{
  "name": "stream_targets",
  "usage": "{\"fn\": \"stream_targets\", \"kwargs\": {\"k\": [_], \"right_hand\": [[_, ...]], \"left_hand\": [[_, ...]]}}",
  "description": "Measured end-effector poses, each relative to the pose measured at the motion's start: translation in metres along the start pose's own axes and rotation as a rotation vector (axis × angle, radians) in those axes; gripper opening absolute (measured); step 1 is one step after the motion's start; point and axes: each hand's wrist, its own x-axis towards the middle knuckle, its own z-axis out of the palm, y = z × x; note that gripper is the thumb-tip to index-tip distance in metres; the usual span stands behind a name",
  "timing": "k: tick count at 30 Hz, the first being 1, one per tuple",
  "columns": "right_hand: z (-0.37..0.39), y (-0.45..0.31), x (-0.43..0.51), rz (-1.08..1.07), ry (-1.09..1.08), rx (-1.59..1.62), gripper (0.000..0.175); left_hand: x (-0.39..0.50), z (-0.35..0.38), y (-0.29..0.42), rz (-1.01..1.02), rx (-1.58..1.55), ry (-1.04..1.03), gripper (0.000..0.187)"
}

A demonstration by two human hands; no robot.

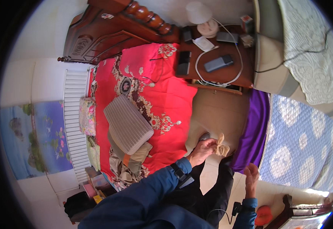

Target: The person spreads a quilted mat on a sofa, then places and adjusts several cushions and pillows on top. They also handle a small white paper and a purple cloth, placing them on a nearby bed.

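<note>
My left hand (pixel 203 151) grips a crumpled tan piece of paper or cloth (pixel 221 146) between thumb and fingers, out in front of my legs and above the tiled floor. Lower and to the right is my right hand (pixel 251 173), its fingers curled, close to the purple cloth (pixel 250 134) that hangs along the side of a bed. Whether anything lies inside that right hand is not visible. Both wrists carry a dark strapped device, and the sleeves are blue.
On the left, a red patterned bed (pixel 172 111) bears a striped cushion (pixel 129 124) and crumpled clothing (pixel 120 166). A nightstand (pixel 192 71) ahead has its drawer (pixel 216 87) pulled partly out, with a lamp (pixel 199 14) and white cable on top. A blue quilted bed (pixel 306 143) stands right.
</note>
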Motion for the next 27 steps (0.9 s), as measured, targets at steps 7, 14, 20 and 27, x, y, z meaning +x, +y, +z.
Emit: {"fn": "stream_targets", "kwargs": {"k": [7,14,20,27], "right_hand": [[0.024,0.032,-0.026,0.045,0.167,-0.002,0.028],[0.119,0.047,-0.054,-0.063,0.032,-0.277,0.027],[0.174,0.009,-0.102,-0.249,-0.083,-0.516,0.033],[0.153,-0.003,-0.154,-0.248,0.092,-0.618,0.034]], "left_hand": [[-0.008,-0.136,0.076,0.233,-0.113,0.181,0.026],[-0.045,-0.211,0.116,0.257,-0.23,0.166,0.023],[-0.07,-0.242,0.144,0.295,-0.274,0.159,0.024],[-0.037,-0.261,0.169,0.232,-0.199,0.185,0.023]]}}
